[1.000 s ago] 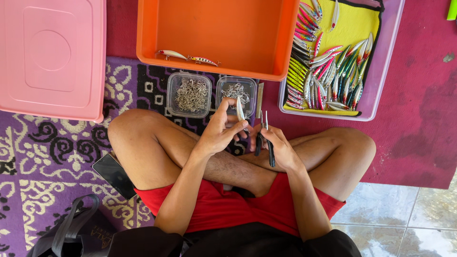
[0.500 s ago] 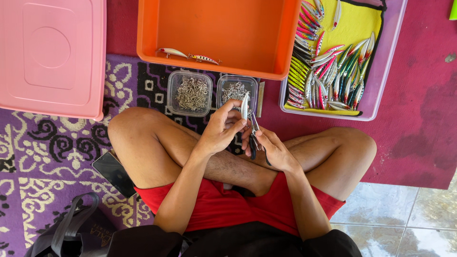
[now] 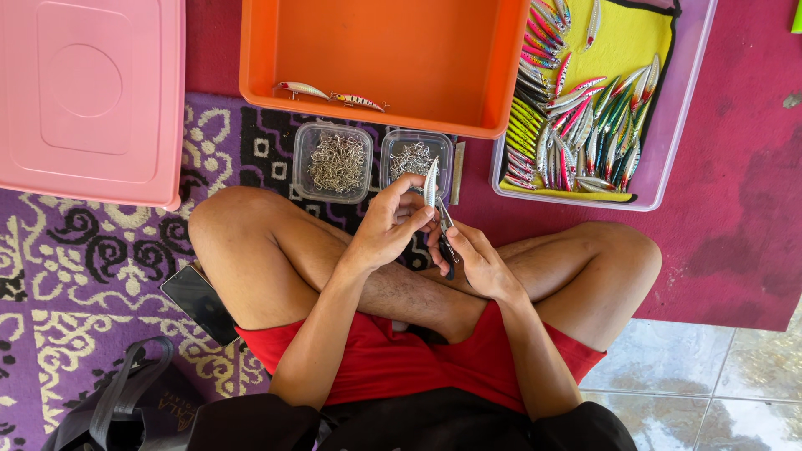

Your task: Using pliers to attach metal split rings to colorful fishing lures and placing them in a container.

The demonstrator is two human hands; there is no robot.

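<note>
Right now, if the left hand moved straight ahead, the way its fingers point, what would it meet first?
Probably the small clear container of metal fittings, just beyond the lure that the left hand pinches. Depth is unclear, so the hand might pass above its rim.

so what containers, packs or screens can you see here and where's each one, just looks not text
Phone: dark blank screen, flat on the rug by the left knee.
Two clear tubs: square, full of small metal hooks, in front of the shins.
Orange bin: rectangular, two lures inside.
Clear tray: yellow lining, rows of coloured lures, right of the bin.
Pink lid: top left.
</note>
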